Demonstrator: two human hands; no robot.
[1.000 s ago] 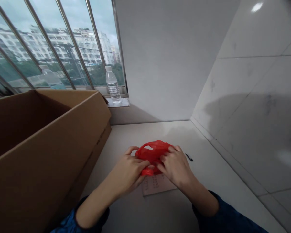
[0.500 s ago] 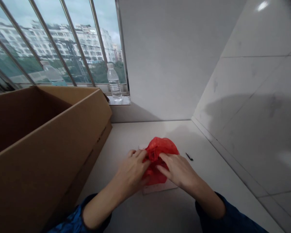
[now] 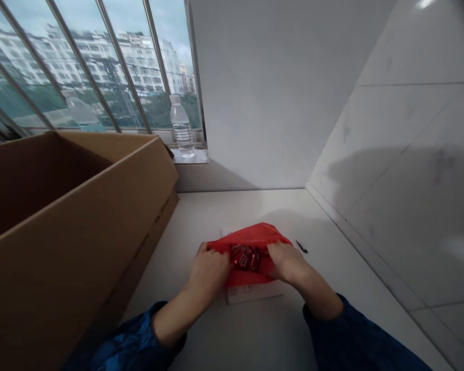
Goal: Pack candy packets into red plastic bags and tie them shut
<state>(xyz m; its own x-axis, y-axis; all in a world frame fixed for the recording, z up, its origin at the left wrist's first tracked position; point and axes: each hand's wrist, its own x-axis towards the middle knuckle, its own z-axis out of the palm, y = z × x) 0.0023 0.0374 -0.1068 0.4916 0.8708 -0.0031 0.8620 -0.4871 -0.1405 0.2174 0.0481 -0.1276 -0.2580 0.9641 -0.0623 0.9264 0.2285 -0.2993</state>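
Note:
A red plastic bag lies on a white sheet on the white table, its mouth pulled wide. Inside it show several dark red shiny wrapped pieces. My left hand is closed on the bag's left edge, fingers curled over the plastic. At the opposite side my right hand grips the right edge, its fingertips partly hidden inside the opening. Faint marks are visible on the sheet below the bag.
A large open cardboard box stands at the left. Right of the bag lies a small black object. A clear bottle stands on the sill, another behind the box. Walls bound the table at the back and right.
The bag was bunched up between my hands; now its mouth is stretched open sideways and the dark red pieces show. My hands have moved apart slightly, and their fingers have closed on the edges.

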